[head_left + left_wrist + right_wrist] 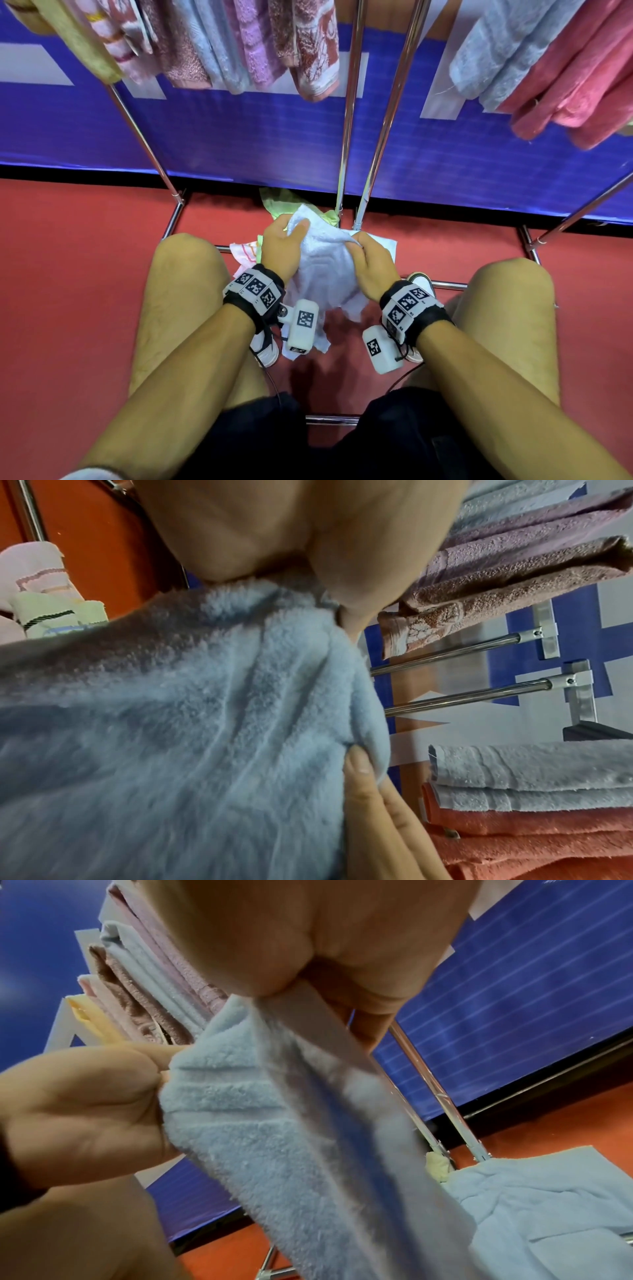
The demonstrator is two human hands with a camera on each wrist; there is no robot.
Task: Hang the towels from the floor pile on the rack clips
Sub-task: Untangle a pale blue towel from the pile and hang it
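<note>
Left hand [279, 245] raised between bent knees, fingers and thumb curled round pale blue towel [323, 265] edge, towel stretched above floor pile [274, 205], right hand [371, 262] pinching opposite edge, knuckles up

The rack clips lie beyond the top edge, so the hanging towels [239, 44] are cut off. Beyond the hands, the pale towel [322, 270] hides most of the floor pile [274, 204].

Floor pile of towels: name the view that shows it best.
Head view: the floor pile lies behind the held pale blue towel. Left wrist view catches folded edges only; right wrist view one blue towel.
</note>
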